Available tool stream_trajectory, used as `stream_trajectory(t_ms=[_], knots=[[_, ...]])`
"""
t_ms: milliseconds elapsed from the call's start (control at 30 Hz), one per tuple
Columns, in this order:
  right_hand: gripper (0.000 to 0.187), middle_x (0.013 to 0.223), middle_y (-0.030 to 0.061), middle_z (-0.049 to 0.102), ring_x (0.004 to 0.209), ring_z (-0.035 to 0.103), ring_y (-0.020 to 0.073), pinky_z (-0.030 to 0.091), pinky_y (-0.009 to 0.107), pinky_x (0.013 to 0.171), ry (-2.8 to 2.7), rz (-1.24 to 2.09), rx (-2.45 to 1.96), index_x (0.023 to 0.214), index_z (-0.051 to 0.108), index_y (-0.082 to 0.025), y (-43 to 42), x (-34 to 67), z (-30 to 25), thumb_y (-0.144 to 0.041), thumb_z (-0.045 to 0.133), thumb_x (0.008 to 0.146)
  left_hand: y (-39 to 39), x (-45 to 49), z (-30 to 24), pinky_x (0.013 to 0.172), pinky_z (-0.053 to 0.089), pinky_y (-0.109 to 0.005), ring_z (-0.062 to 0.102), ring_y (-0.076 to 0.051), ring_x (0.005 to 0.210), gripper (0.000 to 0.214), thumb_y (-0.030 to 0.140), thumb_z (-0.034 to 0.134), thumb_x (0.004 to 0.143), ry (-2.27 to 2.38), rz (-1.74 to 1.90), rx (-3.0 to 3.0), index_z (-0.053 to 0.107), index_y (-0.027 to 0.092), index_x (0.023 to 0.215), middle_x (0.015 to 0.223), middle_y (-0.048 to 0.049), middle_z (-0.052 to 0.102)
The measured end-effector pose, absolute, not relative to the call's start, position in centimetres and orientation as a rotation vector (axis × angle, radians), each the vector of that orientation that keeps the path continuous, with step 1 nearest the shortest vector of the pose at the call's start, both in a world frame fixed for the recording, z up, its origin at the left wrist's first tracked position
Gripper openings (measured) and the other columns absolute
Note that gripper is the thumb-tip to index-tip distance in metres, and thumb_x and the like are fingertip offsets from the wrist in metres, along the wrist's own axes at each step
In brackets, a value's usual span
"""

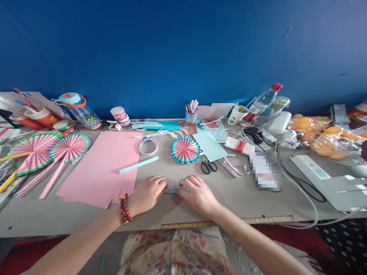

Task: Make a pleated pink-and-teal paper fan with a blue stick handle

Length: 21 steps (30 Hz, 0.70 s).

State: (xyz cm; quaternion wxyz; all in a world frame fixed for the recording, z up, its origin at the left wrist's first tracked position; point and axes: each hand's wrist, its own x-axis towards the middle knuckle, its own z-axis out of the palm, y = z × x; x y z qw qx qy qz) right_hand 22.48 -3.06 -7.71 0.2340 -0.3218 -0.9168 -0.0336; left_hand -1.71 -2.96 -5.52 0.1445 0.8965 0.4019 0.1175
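Both my hands rest on the grey table (229,198) near its front edge, pinching a thin light-blue paper strip (172,190) that lies between them. My left hand (149,193), with a red bead bracelet at the wrist, has its fingers curled onto the strip's left end. My right hand (197,193) presses its fingers down on the right end. Just behind the hands lie a round pleated paper fan (185,150) in blue and pink, and another loose blue strip (139,165).
A large pink paper sheet (100,168) lies to the left, with two pink fans on handles (43,152) beyond it. Black scissors (208,165), a tape ring (148,146), a pen cup (191,114), a water bottle (262,101) and cables crowd the right.
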Motion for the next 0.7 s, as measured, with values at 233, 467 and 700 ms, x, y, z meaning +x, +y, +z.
stream_trajectory(t_ms=[233,467,700], knots=[[0.013,0.097,0.0037,0.066,0.091,0.051,0.0206,0.039,0.035,0.080,-2.575,-0.064,-0.915,0.089,0.065,-0.022,-3.7,22.5,-8.1,-0.015,0.056,0.095,-2.3,-1.1,-5.7,0.068,0.044,-0.029,0.063,-0.017,0.078,0.014,0.014,0.047,0.096,1.291,0.357,2.425,0.054,0.022,0.088,0.083,0.0005,0.065],[0.014,0.088,0.0050,0.065,0.083,0.052,0.0192,0.038,0.033,0.073,-2.581,0.050,-1.021,0.089,0.064,-0.020,-4.3,22.5,-7.6,-0.019,0.053,0.098,-2.8,-0.9,-5.9,0.077,0.043,-0.035,0.056,-0.020,0.086,0.017,0.016,0.046,0.098,1.315,0.441,2.712,0.058,0.020,0.086,0.088,-0.0033,0.061],[0.014,0.088,0.0051,0.064,0.081,0.052,0.0193,0.038,0.032,0.073,-2.565,0.101,-1.076,0.088,0.064,-0.020,-4.2,22.6,-7.9,-0.017,0.053,0.097,-5.9,-1.5,-6.1,0.091,0.043,-0.040,0.058,-0.023,0.107,0.011,0.019,0.052,0.097,1.177,0.596,2.877,0.062,0.021,0.103,0.115,-0.0067,0.066]])
